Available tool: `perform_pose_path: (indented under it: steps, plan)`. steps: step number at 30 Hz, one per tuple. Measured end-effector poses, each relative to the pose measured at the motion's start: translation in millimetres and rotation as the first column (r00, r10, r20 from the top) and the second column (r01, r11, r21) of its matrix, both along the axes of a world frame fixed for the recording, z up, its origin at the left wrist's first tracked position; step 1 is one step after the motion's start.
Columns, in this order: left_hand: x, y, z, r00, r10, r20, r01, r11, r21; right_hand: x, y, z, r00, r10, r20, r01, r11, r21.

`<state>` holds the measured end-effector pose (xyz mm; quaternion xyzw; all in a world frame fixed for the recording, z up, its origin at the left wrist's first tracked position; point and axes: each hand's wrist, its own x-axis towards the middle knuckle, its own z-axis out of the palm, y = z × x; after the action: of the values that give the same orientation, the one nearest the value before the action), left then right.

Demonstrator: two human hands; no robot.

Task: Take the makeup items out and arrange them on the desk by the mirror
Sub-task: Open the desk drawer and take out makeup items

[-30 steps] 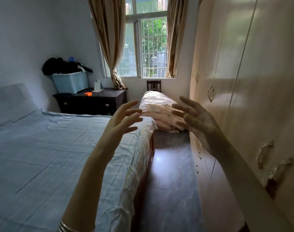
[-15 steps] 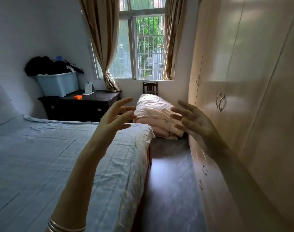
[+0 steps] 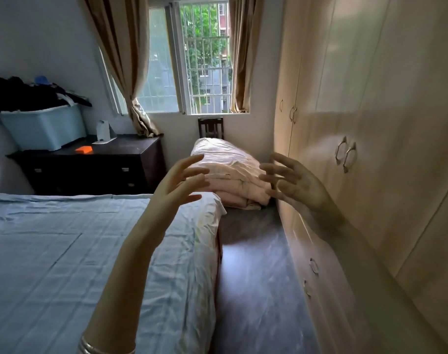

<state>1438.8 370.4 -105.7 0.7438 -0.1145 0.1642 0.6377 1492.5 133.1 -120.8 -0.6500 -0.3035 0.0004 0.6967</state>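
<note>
Hands — left hand (image 3: 175, 183), right hand (image 3: 295, 183) — empty, between bed (image 3: 64, 251) edge and wardrobe (image 3: 371, 175).

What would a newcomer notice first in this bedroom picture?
First, the two raised hands in the middle, the left hand and the right hand, fingers spread, holding nothing. Behind them a pink folded quilt lies below the bright window. The bed with its blue sheet fills the left, and the tall wardrobe lines the right.
</note>
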Motion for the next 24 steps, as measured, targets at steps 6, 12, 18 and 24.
perform_pose_path:
  steps: [6, 12, 18, 24]
  plan:
    - [92.8, -9.8, -17.5, 0.999, -0.033, -0.029, 0.032, 0.999, -0.009, 90.2, -6.3, -19.9, 1.0, -0.004, -0.007, 0.004, 1.0, -0.013]
    - [200.8, -31.6, -19.3, 0.999, -0.033, -0.036, 0.033, 0.999, 0.003, 195.6, -22.2, -16.4, 1.0, 0.003, -0.018, -0.002, 1.0, 0.028]
    - [284.3, -41.8, -27.8, 0.999, -0.003, -0.035, 0.003, 1.0, -0.017, 289.3, -25.6, -22.1, 0.998, 0.043, -0.037, -0.043, 0.999, -0.003]
    - [346.2, -32.1, -52.8, 0.996, 0.029, -0.079, -0.034, 0.998, -0.054, 367.9, -13.1, -47.3, 0.995, 0.057, -0.082, -0.058, 0.998, -0.014]
